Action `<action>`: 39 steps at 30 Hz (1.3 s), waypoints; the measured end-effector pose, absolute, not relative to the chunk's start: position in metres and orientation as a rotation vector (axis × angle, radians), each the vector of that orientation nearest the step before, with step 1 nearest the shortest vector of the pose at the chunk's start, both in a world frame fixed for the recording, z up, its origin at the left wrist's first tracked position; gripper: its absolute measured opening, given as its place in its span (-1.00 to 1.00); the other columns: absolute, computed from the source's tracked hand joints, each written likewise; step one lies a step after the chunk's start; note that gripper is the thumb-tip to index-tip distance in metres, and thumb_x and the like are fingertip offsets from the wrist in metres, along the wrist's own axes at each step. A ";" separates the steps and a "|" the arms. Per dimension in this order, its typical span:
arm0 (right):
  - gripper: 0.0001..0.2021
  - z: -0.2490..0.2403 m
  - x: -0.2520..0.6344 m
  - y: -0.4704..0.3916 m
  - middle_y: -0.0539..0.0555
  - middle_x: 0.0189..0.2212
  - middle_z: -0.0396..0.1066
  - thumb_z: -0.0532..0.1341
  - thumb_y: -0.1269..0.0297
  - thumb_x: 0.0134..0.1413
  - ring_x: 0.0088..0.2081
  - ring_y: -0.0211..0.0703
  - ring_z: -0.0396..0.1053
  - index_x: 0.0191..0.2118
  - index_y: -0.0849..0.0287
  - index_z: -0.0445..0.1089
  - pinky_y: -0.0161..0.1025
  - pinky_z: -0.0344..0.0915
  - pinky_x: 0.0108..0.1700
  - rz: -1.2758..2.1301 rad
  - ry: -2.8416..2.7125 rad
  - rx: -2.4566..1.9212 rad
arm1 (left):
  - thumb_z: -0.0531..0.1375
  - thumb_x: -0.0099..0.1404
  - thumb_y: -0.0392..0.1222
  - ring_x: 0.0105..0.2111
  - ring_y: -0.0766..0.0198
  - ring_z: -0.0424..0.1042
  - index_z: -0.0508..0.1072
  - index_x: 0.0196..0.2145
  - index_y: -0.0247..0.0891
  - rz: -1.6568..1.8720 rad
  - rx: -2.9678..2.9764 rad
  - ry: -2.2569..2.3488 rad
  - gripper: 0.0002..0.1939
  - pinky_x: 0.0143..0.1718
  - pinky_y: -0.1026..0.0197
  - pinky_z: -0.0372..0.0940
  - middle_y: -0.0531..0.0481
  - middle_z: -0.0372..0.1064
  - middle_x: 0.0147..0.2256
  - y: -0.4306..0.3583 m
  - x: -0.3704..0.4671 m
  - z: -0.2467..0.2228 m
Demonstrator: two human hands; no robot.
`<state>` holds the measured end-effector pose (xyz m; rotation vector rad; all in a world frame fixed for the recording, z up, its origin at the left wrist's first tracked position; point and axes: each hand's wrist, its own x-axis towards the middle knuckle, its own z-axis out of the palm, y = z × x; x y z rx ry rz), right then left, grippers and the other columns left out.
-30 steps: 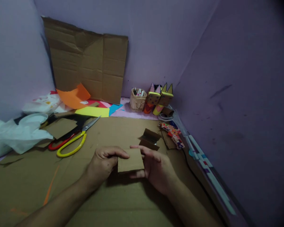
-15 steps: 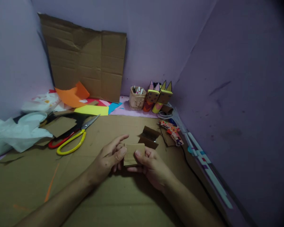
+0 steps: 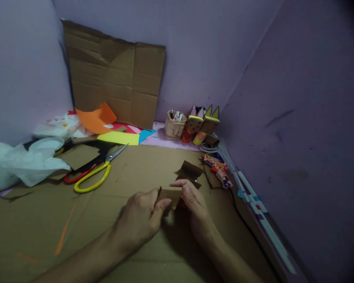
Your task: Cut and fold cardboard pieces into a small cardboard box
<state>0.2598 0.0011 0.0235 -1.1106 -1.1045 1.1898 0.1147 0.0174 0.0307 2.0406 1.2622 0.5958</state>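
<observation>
Cardboard floor [image 3: 135, 251], small brown folded cardboard piece [image 3: 170, 195]

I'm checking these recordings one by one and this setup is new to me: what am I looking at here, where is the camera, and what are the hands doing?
There is no machine. A camera worn on a person's head looks down at their own two bare hands. The left hand and right hand both grip a small cardboard piece above a cardboard sheet that covers the work surface. Just beyond lies a folded cardboard scrap. To the left are yellow-handled scissors and coloured paper. A large cardboard panel leans on the wall, beside a small basket and paper figures.
</observation>
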 end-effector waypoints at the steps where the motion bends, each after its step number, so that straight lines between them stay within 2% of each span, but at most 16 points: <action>1: -0.63 0.024 0.259 0.002 -0.04 -0.54 0.27 0.13 -0.08 -0.01 -0.50 -0.30 0.19 -0.39 0.18 0.35 -0.36 0.14 -0.47 1.136 -1.121 -1.149 | -0.07 0.25 -0.12 -0.48 0.20 0.35 0.32 -0.42 -0.24 0.570 2.059 1.250 -0.76 -0.44 0.24 0.16 -0.07 0.40 -0.47 0.016 0.115 0.031; 5: -0.73 0.026 0.257 0.005 -0.06 -0.67 0.22 0.24 0.08 -0.13 -0.58 -0.32 0.14 -0.58 0.20 0.35 -0.35 0.09 -0.51 1.051 -1.231 -1.253 | -0.03 0.20 -0.18 -0.54 0.27 0.26 0.25 -0.52 -0.22 0.512 2.074 1.211 -0.82 -0.50 0.27 0.08 0.03 0.30 -0.55 0.013 0.118 0.036; 9: -0.83 0.026 0.256 0.003 -0.04 -0.62 0.27 0.23 0.22 -0.13 -0.53 -0.30 0.17 -0.56 0.21 0.37 -0.35 0.10 -0.46 1.038 -1.251 -1.211 | -0.01 0.19 -0.15 -0.59 0.30 0.17 0.19 -0.59 -0.21 0.467 2.082 1.215 -0.78 -0.56 0.29 0.00 0.07 0.20 -0.61 0.011 0.118 0.042; 13: -0.77 0.021 0.252 -0.004 -0.10 -0.64 0.12 0.19 0.17 -0.03 -0.57 -0.34 0.04 -0.57 0.19 0.26 -0.37 0.03 -0.51 1.052 -1.190 -1.131 | -0.01 0.19 -0.15 -0.60 0.31 0.15 0.17 -0.61 -0.22 0.452 2.111 1.223 -0.76 -0.57 0.28 -0.03 0.08 0.18 -0.63 0.008 0.117 0.043; 17: -0.70 0.013 0.249 -0.007 -0.12 -0.66 0.07 0.20 0.13 -0.01 -0.58 -0.35 -0.01 -0.60 0.18 0.21 -0.38 -0.01 -0.53 1.069 -1.111 -1.107 | -0.01 0.19 -0.17 -0.61 0.33 0.15 0.16 -0.61 -0.22 0.454 2.114 1.187 -0.76 -0.56 0.29 -0.03 0.08 0.20 -0.63 0.006 0.116 0.044; 20: -0.70 0.010 0.250 -0.004 -0.11 -0.67 0.12 0.25 0.10 -0.06 -0.58 -0.36 0.03 -0.60 0.20 0.26 -0.39 0.02 -0.52 1.133 -1.057 -1.092 | 0.01 0.19 -0.17 -0.62 0.34 0.12 0.15 -0.62 -0.23 0.486 2.072 1.170 -0.75 -0.57 0.29 -0.04 0.11 0.15 -0.64 0.009 0.116 0.044; 24: -0.70 0.013 0.256 0.000 -0.02 -0.58 0.31 0.25 0.02 -0.10 -0.55 -0.30 0.19 -0.43 0.21 0.43 -0.34 0.12 -0.48 1.247 -0.944 -1.146 | 0.01 0.22 -0.13 -0.59 0.35 0.13 0.20 -0.59 -0.24 0.610 1.956 1.154 -0.74 -0.56 0.31 -0.02 0.11 0.15 -0.62 0.016 0.111 0.041; 27: -0.77 0.019 0.260 0.000 0.02 -0.58 0.38 0.24 0.12 -0.09 -0.51 -0.23 0.28 -0.49 0.20 0.45 -0.30 0.18 -0.43 1.020 -1.088 -1.261 | -0.01 0.26 -0.06 -0.57 0.34 0.18 0.28 -0.55 -0.25 0.606 1.929 1.105 -0.70 -0.55 0.31 0.01 0.10 0.21 -0.60 0.018 0.107 0.039; 29: -0.83 0.022 0.261 -0.001 0.02 -0.57 0.40 0.23 0.22 -0.07 -0.47 -0.20 0.32 -0.54 0.18 0.44 -0.30 0.20 -0.41 0.785 -1.227 -1.300 | 0.05 0.23 -0.01 -0.57 0.34 0.18 0.34 -0.49 -0.24 0.616 1.953 1.135 -0.72 -0.56 0.32 0.02 0.11 0.21 -0.60 0.019 0.105 0.040; 32: -0.85 0.024 0.260 -0.004 0.00 -0.59 0.38 0.19 0.29 -0.02 -0.50 -0.23 0.31 -0.52 0.17 0.44 -0.32 0.17 -0.46 0.624 -1.386 -1.311 | 0.12 0.19 -0.09 -0.52 0.33 0.25 0.40 -0.40 -0.24 0.787 1.939 1.164 -0.83 -0.50 0.32 0.10 0.10 0.28 -0.54 0.021 0.105 0.042; 36: -0.80 0.023 0.256 -0.011 -0.02 -0.64 0.30 0.15 0.32 0.04 -0.57 -0.29 0.24 -0.56 0.19 0.37 -0.34 0.10 -0.52 0.549 -1.499 -1.315 | 0.06 0.22 -0.23 -0.52 0.36 0.26 0.31 -0.54 -0.26 0.920 1.964 1.116 -0.81 -0.48 0.32 0.11 0.08 0.27 -0.55 0.017 0.108 0.039; 39: -0.77 0.024 0.253 -0.015 -0.04 -0.65 0.25 0.12 0.33 0.05 -0.59 -0.31 0.21 -0.59 0.19 0.32 -0.34 0.07 -0.54 0.503 -1.505 -1.257 | 0.03 0.22 -0.28 -0.55 0.37 0.23 0.24 -0.56 -0.26 1.070 2.017 1.061 -0.81 -0.51 0.31 0.08 0.09 0.20 -0.57 0.011 0.111 0.037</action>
